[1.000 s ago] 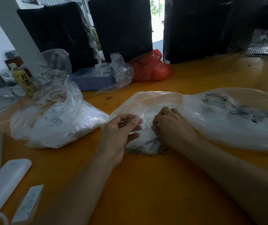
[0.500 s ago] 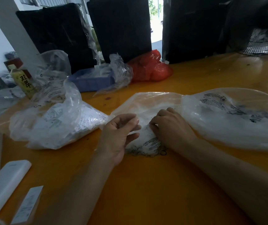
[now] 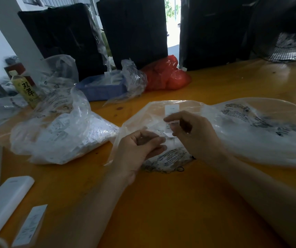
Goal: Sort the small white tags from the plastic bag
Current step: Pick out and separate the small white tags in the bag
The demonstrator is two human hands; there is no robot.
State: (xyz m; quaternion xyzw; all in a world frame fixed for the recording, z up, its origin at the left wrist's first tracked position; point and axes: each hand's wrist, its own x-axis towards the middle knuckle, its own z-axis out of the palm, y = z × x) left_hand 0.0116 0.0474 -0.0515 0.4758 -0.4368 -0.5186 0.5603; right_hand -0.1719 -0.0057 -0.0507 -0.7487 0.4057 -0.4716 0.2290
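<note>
Head view shows the right hand (image 3: 193, 135) pinching a small white tag (image 3: 170, 120) upright above the plastic bag (image 3: 143, 119) at table centre, while the left hand (image 3: 136, 149), just beside it, has curled fingers nipping the bag's film. That light pinch could let the tag slip back among the loose tags. Tugging the film might scatter them across the orange table (image 3: 161, 203).

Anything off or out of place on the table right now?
Nothing stands out. The right hand pinches a white tag above the plastic bag; the left hand is curled beside it. No tags lie spilled on the orange table.
</note>
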